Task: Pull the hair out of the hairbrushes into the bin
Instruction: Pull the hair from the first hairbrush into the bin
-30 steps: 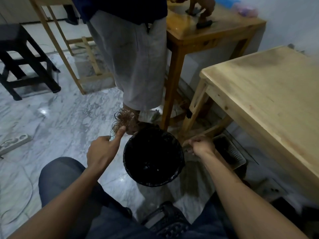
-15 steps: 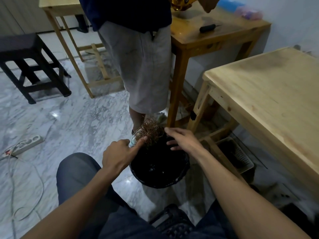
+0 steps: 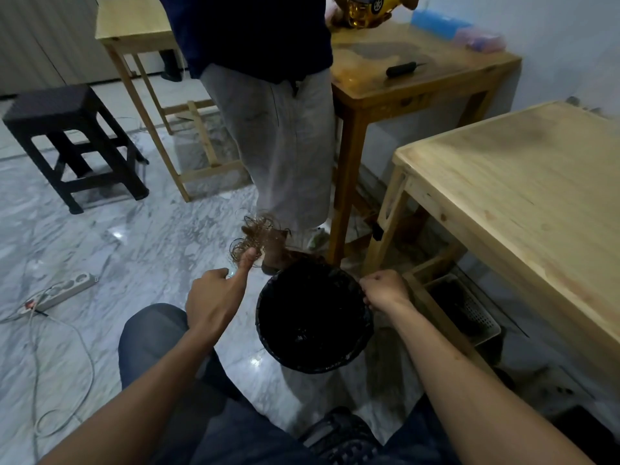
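My left hand [image 3: 214,302] grips a hairbrush whose head is wrapped in a clump of curly brown hair [image 3: 256,236]. The thumb points up against the clump, and the brush itself is mostly hidden by hand and hair. It is held just left of and beyond the black bin [image 3: 268,327], which stands on the floor between my knees. My right hand [image 3: 385,290] is at the bin's right rim with its fingers pinched together, apparently on fine strands of hair that are barely visible.
A person in grey shorts [image 3: 285,146] stands just beyond the bin, feet close to it. A light wooden table [image 3: 523,203] is at my right, with a white basket [image 3: 469,310] under it. A darker table [image 3: 419,78] stands behind. A black stool [image 3: 70,142] and a power strip [image 3: 67,290] lie left.
Half a second ago my right hand was reaching to the hair on the brush; it has drawn back to the bin's right rim, fingers pinched. My left hand moved the brush slightly left.
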The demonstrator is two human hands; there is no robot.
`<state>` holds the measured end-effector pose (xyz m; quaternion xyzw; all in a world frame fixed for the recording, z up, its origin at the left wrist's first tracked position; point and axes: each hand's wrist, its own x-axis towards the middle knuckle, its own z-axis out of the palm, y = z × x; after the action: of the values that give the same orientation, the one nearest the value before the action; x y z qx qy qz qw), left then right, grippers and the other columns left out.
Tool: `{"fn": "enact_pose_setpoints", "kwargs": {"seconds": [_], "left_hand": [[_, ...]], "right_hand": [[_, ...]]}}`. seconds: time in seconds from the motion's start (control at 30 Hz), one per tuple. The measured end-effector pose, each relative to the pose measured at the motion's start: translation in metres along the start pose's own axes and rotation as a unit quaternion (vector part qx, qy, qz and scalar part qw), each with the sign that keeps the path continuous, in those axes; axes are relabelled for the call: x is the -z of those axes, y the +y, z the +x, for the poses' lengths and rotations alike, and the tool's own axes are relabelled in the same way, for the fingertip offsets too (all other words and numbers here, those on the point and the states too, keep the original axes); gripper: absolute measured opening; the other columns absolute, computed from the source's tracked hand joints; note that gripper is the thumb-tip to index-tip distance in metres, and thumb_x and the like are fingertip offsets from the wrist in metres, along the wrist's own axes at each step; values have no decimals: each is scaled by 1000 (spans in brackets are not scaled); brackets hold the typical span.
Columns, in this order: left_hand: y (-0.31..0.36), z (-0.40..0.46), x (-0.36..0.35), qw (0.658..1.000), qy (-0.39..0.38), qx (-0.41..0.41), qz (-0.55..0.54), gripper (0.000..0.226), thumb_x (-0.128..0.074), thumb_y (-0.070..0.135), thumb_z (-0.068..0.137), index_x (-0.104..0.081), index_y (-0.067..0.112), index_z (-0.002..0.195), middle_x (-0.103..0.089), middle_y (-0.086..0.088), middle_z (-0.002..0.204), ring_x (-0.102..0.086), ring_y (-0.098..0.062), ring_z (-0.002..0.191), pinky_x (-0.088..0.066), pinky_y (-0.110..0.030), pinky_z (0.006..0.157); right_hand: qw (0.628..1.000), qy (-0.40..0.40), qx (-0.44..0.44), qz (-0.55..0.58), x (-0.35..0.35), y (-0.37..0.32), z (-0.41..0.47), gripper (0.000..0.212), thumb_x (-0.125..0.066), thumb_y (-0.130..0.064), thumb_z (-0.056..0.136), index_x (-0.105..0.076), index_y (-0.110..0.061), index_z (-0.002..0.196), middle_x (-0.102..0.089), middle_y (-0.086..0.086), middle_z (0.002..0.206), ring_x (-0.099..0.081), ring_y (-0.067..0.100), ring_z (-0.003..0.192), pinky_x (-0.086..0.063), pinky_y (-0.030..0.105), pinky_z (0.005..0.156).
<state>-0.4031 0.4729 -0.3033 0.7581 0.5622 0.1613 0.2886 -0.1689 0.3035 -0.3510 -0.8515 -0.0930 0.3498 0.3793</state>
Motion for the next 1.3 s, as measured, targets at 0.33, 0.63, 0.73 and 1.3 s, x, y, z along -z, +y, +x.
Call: {"fn": "enact_pose_setpoints", "kwargs": {"seconds": [0.33,0.63,0.73,1.3], "left_hand": [[13,-3,13,996,50,-6,-69,87,-39,90,76,-20,8,56,-55,-12,52,-40,-28,42,-28,-32,51],[13,-4,4,997,28,-74,-6,80,-38,89,78,-21,14,58,-28,-10,48,-28,-19,45,-28,-34,48],[17,-6,-1,994,15,-104,21,79,-37,89,79,-21,14,58,-22,-1,47,-24,-17,44,-24,-32,48],[30,7,16,995,58,-68,-52,78,-39,89,79,-18,15,60,-21,-4,53,-23,-19,49,-21,-35,49]], "right_hand": [[970,38,-8,-241,-8,24,2,15,-56,-25,97,-67,-15,96,-70,7,96,-68,26,85,-58,38,74],[980,-92,16,-179,-13,-8,-10,27,-55,-16,95,-66,-9,119,-68,12,117,-65,27,96,-58,37,75],[985,-157,71,10,-19,-29,-17,68,-61,-4,88,-47,-27,151,-48,3,148,-55,19,109,-57,29,72],[990,-54,40,121,-44,5,-7,16,-68,-12,97,-77,-1,105,-72,7,76,-61,11,60,-56,22,59]]}}
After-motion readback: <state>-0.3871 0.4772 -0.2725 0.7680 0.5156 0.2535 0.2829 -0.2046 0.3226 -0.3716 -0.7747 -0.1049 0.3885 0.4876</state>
